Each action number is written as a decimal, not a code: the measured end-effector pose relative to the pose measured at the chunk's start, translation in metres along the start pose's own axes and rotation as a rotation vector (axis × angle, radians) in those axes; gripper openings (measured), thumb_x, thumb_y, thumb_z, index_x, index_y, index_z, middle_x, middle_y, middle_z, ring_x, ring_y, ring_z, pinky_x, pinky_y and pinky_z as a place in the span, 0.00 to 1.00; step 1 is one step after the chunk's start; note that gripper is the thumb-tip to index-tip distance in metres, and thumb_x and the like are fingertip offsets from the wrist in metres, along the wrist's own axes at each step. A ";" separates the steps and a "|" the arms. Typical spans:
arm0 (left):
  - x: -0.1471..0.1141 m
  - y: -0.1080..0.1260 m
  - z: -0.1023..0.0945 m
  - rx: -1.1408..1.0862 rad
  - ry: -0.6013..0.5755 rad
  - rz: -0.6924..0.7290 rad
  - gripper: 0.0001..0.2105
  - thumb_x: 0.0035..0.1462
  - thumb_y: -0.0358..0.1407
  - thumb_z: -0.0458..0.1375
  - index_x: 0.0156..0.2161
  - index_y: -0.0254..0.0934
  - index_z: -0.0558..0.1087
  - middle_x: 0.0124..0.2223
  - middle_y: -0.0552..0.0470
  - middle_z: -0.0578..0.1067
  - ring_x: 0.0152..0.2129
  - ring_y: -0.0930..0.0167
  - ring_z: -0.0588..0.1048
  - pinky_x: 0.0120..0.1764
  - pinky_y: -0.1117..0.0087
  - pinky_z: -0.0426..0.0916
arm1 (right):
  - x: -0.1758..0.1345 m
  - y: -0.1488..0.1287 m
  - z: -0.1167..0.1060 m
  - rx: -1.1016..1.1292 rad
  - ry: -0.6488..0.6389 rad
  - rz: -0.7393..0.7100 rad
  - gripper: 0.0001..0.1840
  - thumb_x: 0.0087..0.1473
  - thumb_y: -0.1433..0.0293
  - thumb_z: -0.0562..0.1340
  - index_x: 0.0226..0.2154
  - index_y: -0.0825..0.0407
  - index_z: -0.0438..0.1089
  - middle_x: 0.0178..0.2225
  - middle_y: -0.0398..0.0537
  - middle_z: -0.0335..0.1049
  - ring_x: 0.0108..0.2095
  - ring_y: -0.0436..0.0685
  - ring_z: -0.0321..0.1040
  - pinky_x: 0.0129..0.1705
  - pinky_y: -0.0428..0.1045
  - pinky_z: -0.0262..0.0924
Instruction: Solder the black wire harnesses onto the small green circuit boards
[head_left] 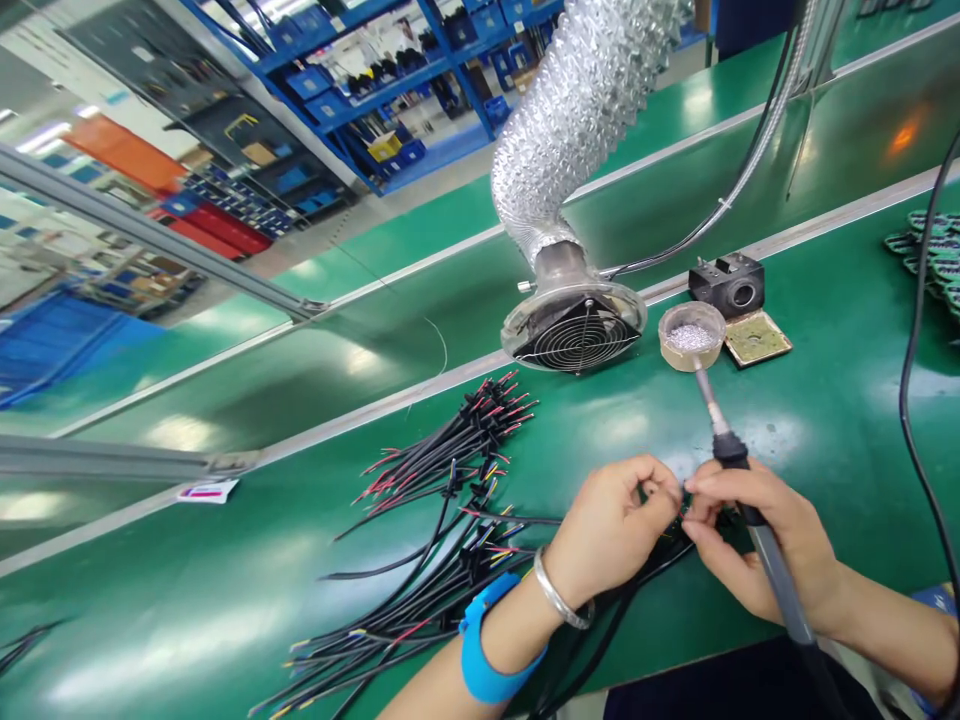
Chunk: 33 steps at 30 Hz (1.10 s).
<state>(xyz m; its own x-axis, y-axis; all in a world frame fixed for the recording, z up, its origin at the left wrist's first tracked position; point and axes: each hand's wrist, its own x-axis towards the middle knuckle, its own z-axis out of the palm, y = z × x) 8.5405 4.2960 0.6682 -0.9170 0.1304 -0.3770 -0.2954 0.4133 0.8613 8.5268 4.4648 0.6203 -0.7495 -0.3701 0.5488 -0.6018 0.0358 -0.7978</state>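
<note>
At the far left of the green bench (187, 610) a small white label (207, 491) lies flat near the pale strip that runs along the bench's edge. Right of it, a loose pile of black cables (442, 540) fans out across the surface, their stripped ends showing red, yellow and blue wires; one bunch points up toward the fan, the rest trail down to the near edge.

The left hand (611, 530) comes in from the bottom, with a blue wrist strap (487, 650) and a silver bangle (559, 595) on the wrist. Its fingers are curled shut, thumb and forefinger pinching a thin wire end (679, 490) just where the two hands meet; the wire itself is too small to make out clearly.

Above the hands, a round extractor fan (577, 330) with a wire grille rests on the bench, joined to a crinkled silver hose (570, 110) that rises out of view. Just right of it stands a small round dish (691, 337) of silvery solder bits, with a yellowish sponge pad (757, 338) touching its right side and a black holder (727, 283) behind.

The right hand (765, 545) is closed around the grey handle of a soldering iron (731, 450), whose metal tip points up and reaches the near rim of the dish. Its fingertips also meet the left hand's at the wire. A black cord (919, 380) curves down the right edge.
</note>
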 end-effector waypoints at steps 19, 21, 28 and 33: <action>0.026 -0.008 -0.002 0.531 -0.136 -0.140 0.05 0.44 0.33 0.56 0.23 0.39 0.74 0.24 0.57 0.74 0.23 0.74 0.69 0.29 0.74 0.60 | 0.015 0.035 -0.060 0.080 -0.381 0.250 0.09 0.52 0.74 0.55 0.35 0.50 0.68 0.26 0.41 0.65 0.25 0.48 0.60 0.27 0.46 0.53; 0.027 -0.007 -0.002 0.539 -0.147 -0.142 0.05 0.43 0.33 0.56 0.23 0.39 0.74 0.23 0.57 0.74 0.22 0.74 0.69 0.29 0.74 0.59 | 0.015 0.035 -0.059 0.075 -0.388 0.245 0.10 0.51 0.75 0.55 0.36 0.50 0.68 0.25 0.41 0.64 0.25 0.48 0.59 0.27 0.46 0.52; 0.030 -0.003 -0.002 0.557 -0.165 -0.166 0.06 0.43 0.34 0.56 0.23 0.39 0.75 0.22 0.57 0.73 0.22 0.74 0.68 0.29 0.74 0.59 | 0.015 0.035 -0.058 0.064 -0.408 0.227 0.10 0.51 0.74 0.55 0.36 0.50 0.68 0.25 0.41 0.64 0.24 0.47 0.58 0.26 0.45 0.51; 0.030 -0.002 -0.001 0.587 -0.163 -0.162 0.06 0.43 0.33 0.55 0.23 0.39 0.75 0.22 0.57 0.73 0.22 0.73 0.67 0.28 0.73 0.59 | 0.015 0.033 -0.057 0.067 -0.401 0.225 0.10 0.51 0.75 0.55 0.36 0.51 0.69 0.25 0.42 0.64 0.23 0.48 0.59 0.25 0.46 0.51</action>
<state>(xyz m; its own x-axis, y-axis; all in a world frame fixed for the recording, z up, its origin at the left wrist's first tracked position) 8.5131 4.2983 0.6557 -0.8065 0.1413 -0.5740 -0.1882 0.8591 0.4759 8.4799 4.5130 0.6159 -0.6855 -0.6906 0.2308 -0.4076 0.1012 -0.9075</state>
